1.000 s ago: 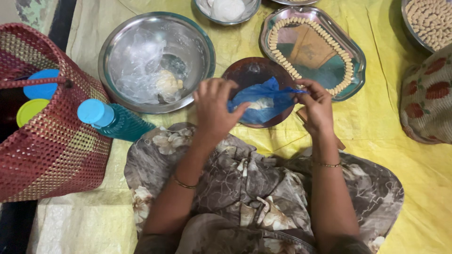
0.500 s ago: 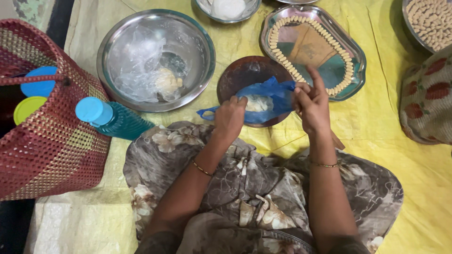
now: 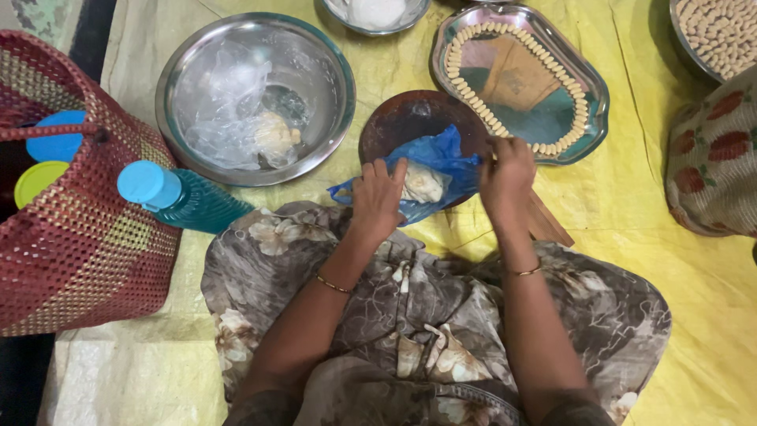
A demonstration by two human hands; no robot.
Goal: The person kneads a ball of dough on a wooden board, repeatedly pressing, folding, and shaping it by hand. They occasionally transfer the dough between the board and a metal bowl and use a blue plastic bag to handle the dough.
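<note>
Pressing flat, the left hand (image 3: pixel 377 199) is pinning the blue plastic sheet (image 3: pixel 441 162) to the round wooden board (image 3: pixel 410 118), steadying the dough lump (image 3: pixel 423 183) lying on it, while the right hand (image 3: pixel 507 173) is pinching the sheet's far edge, seemingly for folding over.

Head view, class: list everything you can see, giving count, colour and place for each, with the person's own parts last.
Blue plastic sheet: one, blue, on the round board, with a pale dough lump on it.
Round board: one, dark brown, centre.
Large steel bowl: one, silver, upper left, holding clear plastic and dough.
Steel tray: one, silver, upper right, rimmed with small pale pieces.
Small bowl: one, silver, top edge.
Bottle: one, teal with blue cap, left.
Woven basket: one, red, far left.
Mat: one, yellow, underneath.
Left hand: on the sheet beside the dough.
Right hand: fingers at the sheet's right edge.
</note>
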